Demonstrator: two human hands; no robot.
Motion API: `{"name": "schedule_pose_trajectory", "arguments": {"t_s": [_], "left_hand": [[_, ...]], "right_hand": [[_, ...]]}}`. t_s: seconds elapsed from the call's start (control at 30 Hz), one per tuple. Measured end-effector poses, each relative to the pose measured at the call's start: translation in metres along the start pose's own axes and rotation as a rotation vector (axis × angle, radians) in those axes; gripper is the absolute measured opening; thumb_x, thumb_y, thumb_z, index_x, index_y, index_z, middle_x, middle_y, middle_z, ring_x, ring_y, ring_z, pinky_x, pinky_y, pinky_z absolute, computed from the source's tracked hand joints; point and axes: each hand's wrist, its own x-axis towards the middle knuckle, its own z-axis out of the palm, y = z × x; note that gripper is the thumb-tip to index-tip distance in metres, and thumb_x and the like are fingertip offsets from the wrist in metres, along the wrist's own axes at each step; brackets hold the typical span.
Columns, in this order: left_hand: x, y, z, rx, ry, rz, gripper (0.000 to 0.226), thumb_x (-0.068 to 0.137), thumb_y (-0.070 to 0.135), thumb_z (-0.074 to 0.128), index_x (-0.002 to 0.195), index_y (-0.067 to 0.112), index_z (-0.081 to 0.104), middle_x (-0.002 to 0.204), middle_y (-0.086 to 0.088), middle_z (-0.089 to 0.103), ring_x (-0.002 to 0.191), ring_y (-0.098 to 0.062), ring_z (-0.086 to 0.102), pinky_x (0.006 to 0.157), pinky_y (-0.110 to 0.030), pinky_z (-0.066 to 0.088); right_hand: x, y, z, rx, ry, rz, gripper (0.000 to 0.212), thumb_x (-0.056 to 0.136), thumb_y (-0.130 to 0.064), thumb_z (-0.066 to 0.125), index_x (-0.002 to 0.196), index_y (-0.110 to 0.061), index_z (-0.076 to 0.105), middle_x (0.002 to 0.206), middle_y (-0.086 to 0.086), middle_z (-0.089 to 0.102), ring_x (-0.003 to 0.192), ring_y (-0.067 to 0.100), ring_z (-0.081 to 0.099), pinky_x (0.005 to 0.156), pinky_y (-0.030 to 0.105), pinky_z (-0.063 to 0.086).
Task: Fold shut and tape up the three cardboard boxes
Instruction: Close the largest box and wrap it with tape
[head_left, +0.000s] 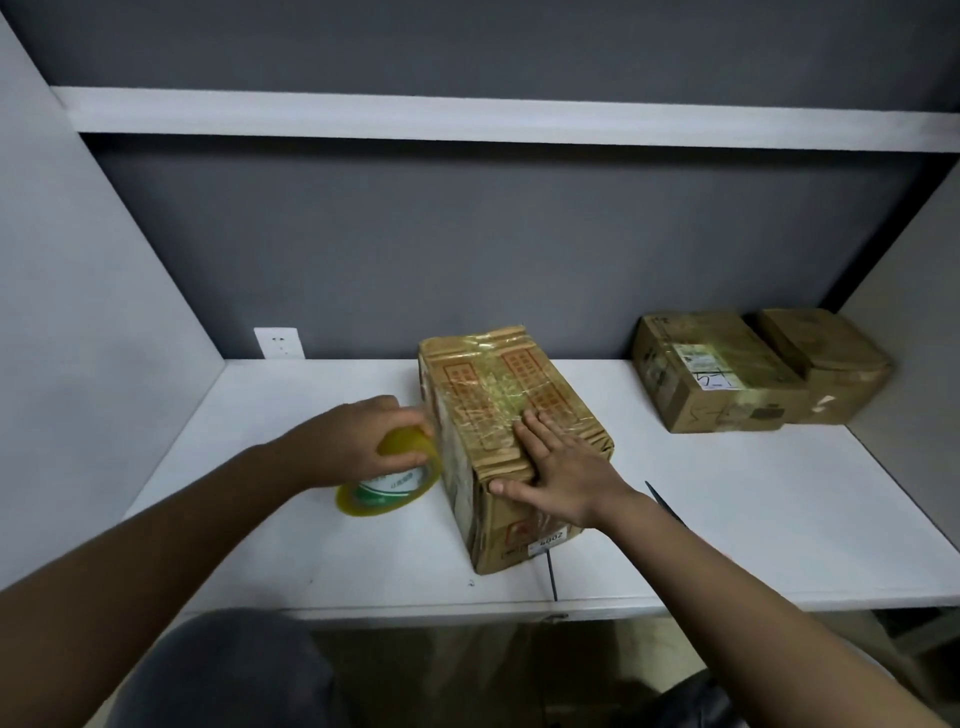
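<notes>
Presently the box in work (511, 436) sits near the middle of the white worktop (753, 519), flaps folded down, its top covered in glossy clear tape over a red printed grid. Right hand (558, 467) lies flat on the near end of the box top, fingers (535, 426) straight and spread, thumb along the top front edge; it presses, grips nothing. Left hand (358, 441) is just left of the box, fingers curled around a yellowish tape roll (389, 480) that rests tilted on the worktop and meets the box's left side. Tape strand between roll and box: cannot tell.

Two more boxes stand at the far right against the back wall: second box (711, 371), closed, with a white label on top, and third box (826, 358) touching its right side, also closed. Both are well apart from the box in work.

Scissors (667, 506) lie on the worktop under the right forearm, mostly hidden. White wall socket (279, 343) at rear left.
</notes>
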Motion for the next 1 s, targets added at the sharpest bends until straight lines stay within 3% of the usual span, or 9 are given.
{"name": "schedule_pose_trajectory", "arguments": {"t_s": [0.13, 0.23, 0.33, 0.5, 0.63, 0.7, 0.77, 0.9, 1.0], "left_hand": [[-0.002, -0.012, 0.025, -0.065, 0.050, -0.012, 0.033, 0.086, 0.050, 0.061, 0.112, 0.049, 0.041, 0.109, 0.012, 0.052, 0.094, -0.010, 0.055, 0.067, -0.010, 0.044], [0.003, -0.009, 0.054, -0.110, 0.126, -0.033, 0.031, 0.088, 0.047, 0.059, 0.115, 0.040, 0.047, 0.111, 0.007, 0.055, 0.097, -0.012, 0.058, 0.072, -0.023, 0.053], [0.006, 0.005, 0.081, -0.286, 0.220, -0.055, 0.027, 0.088, 0.044, 0.060, 0.111, 0.037, 0.047, 0.111, 0.005, 0.056, 0.098, -0.013, 0.059, 0.077, -0.033, 0.056], [0.009, 0.046, 0.116, -0.548, 0.294, -0.172, 0.027, 0.090, 0.048, 0.055, 0.110, 0.042, 0.038, 0.114, 0.010, 0.053, 0.098, -0.011, 0.059, 0.073, -0.027, 0.055], [0.019, 0.077, 0.133, -0.919, 0.285, -0.251, 0.018, 0.097, 0.034, 0.049, 0.113, 0.036, 0.043, 0.117, 0.001, 0.055, 0.103, -0.018, 0.058, 0.087, -0.044, 0.053], [0.023, 0.088, 0.139, -1.078, 0.288, -0.253, 0.022, 0.096, 0.022, 0.052, 0.114, 0.035, 0.046, 0.115, 0.000, 0.057, 0.102, -0.013, 0.058, 0.087, -0.035, 0.054], [0.025, 0.095, 0.144, -1.141, 0.317, -0.244, 0.030, 0.094, 0.014, 0.057, 0.114, 0.034, 0.049, 0.111, 0.004, 0.059, 0.096, 0.000, 0.059, 0.076, -0.017, 0.051], [0.032, 0.097, 0.155, -1.282, 0.420, -0.340, 0.041, 0.088, 0.004, 0.064, 0.117, 0.022, 0.042, 0.100, 0.008, 0.058, 0.076, 0.014, 0.061, 0.061, -0.007, 0.046], [0.037, 0.093, 0.149, -1.260, 0.319, -0.365, 0.021, 0.090, 0.015, 0.063, 0.109, 0.014, 0.054, 0.094, -0.001, 0.068, 0.071, 0.006, 0.065, 0.058, -0.009, 0.047]], "right_hand": [[0.001, 0.001, -0.001, 0.030, -0.011, 0.002, 0.095, 0.083, -0.079, 0.032, 0.155, -0.025, 0.004, 0.160, -0.010, -0.009, 0.147, 0.006, -0.010, 0.120, 0.033, -0.002], [0.000, 0.006, 0.003, 0.080, 0.048, -0.024, 0.086, 0.086, -0.075, 0.031, 0.154, -0.028, 0.009, 0.160, -0.014, -0.003, 0.146, 0.002, -0.007, 0.118, 0.031, 0.000], [0.000, 0.019, 0.002, 0.075, 0.126, -0.074, 0.080, 0.086, -0.073, 0.029, 0.153, -0.031, 0.016, 0.159, -0.017, 0.005, 0.146, 0.000, -0.001, 0.118, 0.030, 0.003], [0.005, 0.056, -0.017, 0.006, 0.110, -0.138, 0.077, 0.082, -0.073, 0.021, 0.151, -0.038, 0.021, 0.158, -0.022, 0.009, 0.147, 0.004, 0.001, 0.119, 0.034, 0.007], [0.011, 0.069, -0.025, -0.240, 0.271, -0.114, 0.048, 0.100, -0.048, 0.031, 0.148, -0.038, 0.031, 0.161, -0.009, 0.005, 0.147, 0.011, 0.011, 0.116, 0.039, 0.019], [0.011, 0.055, -0.023, -0.201, 0.390, -0.089, 0.043, 0.101, -0.034, 0.040, 0.143, -0.029, 0.043, 0.158, 0.000, 0.025, 0.139, 0.022, 0.034, 0.107, 0.037, 0.033], [0.011, 0.035, -0.014, -0.047, 0.443, -0.002, 0.040, 0.100, -0.037, 0.041, 0.136, -0.022, 0.052, 0.147, 0.001, 0.043, 0.127, 0.027, 0.049, 0.100, 0.037, 0.040], [0.018, 0.028, 0.007, -0.140, 0.296, 0.105, 0.065, 0.097, -0.058, 0.031, 0.152, -0.024, 0.022, 0.159, -0.001, 0.022, 0.146, 0.019, 0.019, 0.117, 0.034, 0.015], [0.021, 0.040, 0.004, -0.147, 0.295, 0.032, 0.067, 0.097, -0.057, 0.032, 0.153, -0.024, 0.018, 0.160, -0.002, 0.017, 0.148, 0.017, 0.012, 0.118, 0.032, 0.009]]}}
